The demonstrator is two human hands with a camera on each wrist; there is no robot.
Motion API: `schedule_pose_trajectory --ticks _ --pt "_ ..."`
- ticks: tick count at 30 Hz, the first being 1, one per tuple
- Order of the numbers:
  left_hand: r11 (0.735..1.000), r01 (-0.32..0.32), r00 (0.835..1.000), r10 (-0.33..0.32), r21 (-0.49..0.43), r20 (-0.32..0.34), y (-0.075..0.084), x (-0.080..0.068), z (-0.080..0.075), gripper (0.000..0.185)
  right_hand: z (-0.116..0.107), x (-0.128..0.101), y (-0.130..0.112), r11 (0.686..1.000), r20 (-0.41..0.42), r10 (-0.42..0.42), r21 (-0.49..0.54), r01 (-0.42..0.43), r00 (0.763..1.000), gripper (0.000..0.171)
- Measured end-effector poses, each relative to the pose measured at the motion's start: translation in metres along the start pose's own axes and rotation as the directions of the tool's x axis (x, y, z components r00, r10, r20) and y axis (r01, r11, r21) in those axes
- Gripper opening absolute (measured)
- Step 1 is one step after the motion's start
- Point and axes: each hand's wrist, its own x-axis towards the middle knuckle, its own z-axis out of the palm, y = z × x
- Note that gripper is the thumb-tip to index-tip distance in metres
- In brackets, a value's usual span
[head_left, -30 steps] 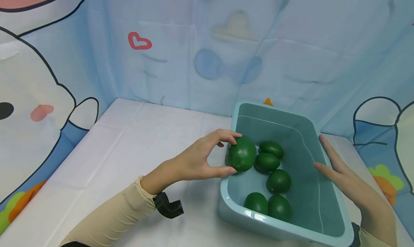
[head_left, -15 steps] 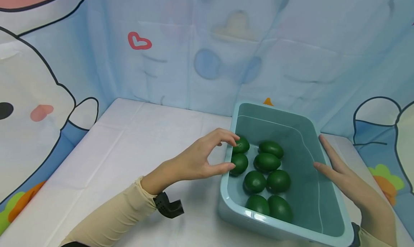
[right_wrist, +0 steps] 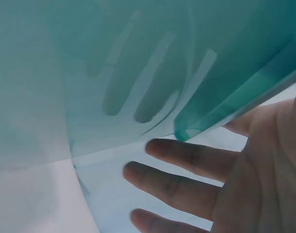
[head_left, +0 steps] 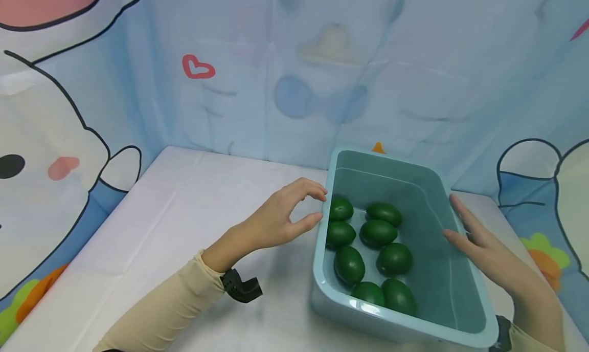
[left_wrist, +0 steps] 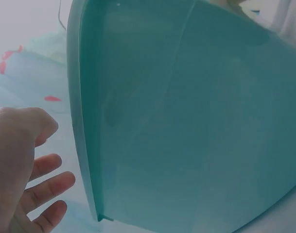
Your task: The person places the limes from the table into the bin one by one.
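Seven dark green egg-shaped fruits point(head_left: 349, 264) lie in the teal plastic bin point(head_left: 416, 330) on the white counter point(head_left: 193, 214). My left hand point(head_left: 280, 221) hovers empty, grip apart, w/ fingers loosely curved by its rim; right hand point(head_left: 483, 252) flat vs. the far wall. Best keep bin braced.

Head view: soft, even, bright light is falling from above; no hard shadows are forming. A faint shadow is lying under the left hand point(head_left: 280, 221) on the white surface point(head_left: 184, 214). A small glare spot is showing on the near rim of the bin point(head_left: 363, 307). The backdrop point(head_left: 322, 60) is looking slightly hazy, and straight lines are bowing toward the frame edges. Both wrist views are sitting too close: the bin wall point(left_wrist: 196, 126) is blurring, with finger shadows showing through it point(right_wrist: 138, 92).
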Motion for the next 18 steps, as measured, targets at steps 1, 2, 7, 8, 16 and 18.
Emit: schedule_pose_trajectory --ticks 1,2,7,8,16,18 --pt "1.000 -0.007 1.000 0.007 0.014 -0.004 -0.001 0.001 -0.001 0.025 -0.001 0.000 -0.001 1.000 -0.001 -0.001 -0.021 0.001 1.000 0.073" --pt "1.000 -0.015 1.000 0.015 0.027 -0.007 -0.003 0.002 -0.002 0.025 -0.002 0.001 -0.002 0.999 -0.004 -0.003 -0.041 0.003 1.000 0.072" --pt "0.994 -0.020 1.000 0.022 0.110 -0.014 -0.009 0.005 -0.007 0.028 -0.006 0.003 -0.002 0.986 -0.075 -0.071 -0.154 0.059 0.995 0.070" --pt "0.992 -0.016 1.000 0.018 0.127 -0.010 -0.010 0.005 -0.008 0.028 -0.006 0.003 -0.002 0.984 -0.097 -0.095 -0.161 0.079 0.991 0.070" --pt "0.972 0.038 0.999 -0.035 0.230 -0.016 -0.021 0.004 -0.024 0.025 -0.012 0.007 -0.023 0.970 -0.157 -0.108 -0.233 0.069 0.982 0.068" --pt "0.968 0.044 0.999 -0.039 0.247 -0.026 -0.025 0.006 -0.028 0.025 -0.015 0.010 -0.030 0.955 -0.175 -0.131 -0.288 0.076 0.976 0.067"
